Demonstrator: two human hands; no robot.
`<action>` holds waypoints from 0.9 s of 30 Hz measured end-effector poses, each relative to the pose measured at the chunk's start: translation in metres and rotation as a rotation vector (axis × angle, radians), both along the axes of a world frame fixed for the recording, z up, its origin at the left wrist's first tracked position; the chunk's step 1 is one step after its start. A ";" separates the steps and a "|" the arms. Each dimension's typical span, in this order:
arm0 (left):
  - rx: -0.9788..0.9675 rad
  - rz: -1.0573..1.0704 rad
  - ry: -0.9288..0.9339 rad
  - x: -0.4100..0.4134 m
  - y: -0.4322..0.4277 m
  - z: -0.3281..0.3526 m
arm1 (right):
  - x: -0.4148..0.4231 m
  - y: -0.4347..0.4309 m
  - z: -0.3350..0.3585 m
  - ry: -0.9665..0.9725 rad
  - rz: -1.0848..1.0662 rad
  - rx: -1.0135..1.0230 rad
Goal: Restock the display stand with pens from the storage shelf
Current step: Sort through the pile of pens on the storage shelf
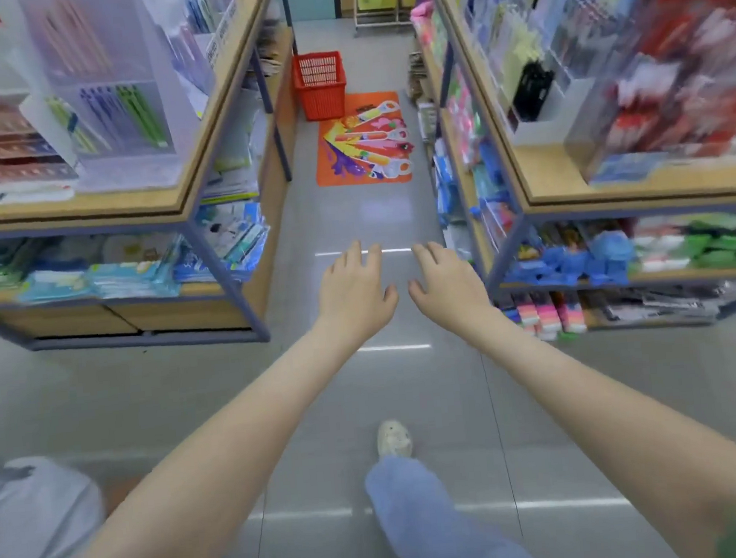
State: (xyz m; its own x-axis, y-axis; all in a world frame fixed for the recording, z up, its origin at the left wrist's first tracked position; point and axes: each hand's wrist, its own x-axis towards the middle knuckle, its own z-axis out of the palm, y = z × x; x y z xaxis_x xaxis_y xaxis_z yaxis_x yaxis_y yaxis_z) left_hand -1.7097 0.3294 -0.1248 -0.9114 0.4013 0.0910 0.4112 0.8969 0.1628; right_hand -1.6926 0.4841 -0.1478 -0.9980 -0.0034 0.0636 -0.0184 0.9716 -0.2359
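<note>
Between two wood-topped shelving units, above the glossy grey floor (365, 216), the left hand (354, 293) and right hand (447, 289) reach forward side by side, palms down, fingers spread, both empty. Beyond the hands a red slatted plastic basket (320, 85) stands on the floor, touching the far edge of an orange printed mat (363, 141); its contents cannot be seen. Left of the basket, a clear plastic display stand (119, 100) on the shelf top holds upright pens (138, 114), green and blue.
</note>
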 end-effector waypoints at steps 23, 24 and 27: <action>-0.035 -0.128 -0.063 -0.760 0.080 0.007 | -0.759 0.067 0.013 -0.054 0.121 -0.103; -0.054 -0.130 -0.070 -0.788 0.086 0.010 | -0.785 0.074 0.016 -0.055 0.113 -0.108; -0.074 -0.146 -0.034 -0.872 0.106 0.013 | -0.866 0.098 0.016 -0.059 0.091 -0.141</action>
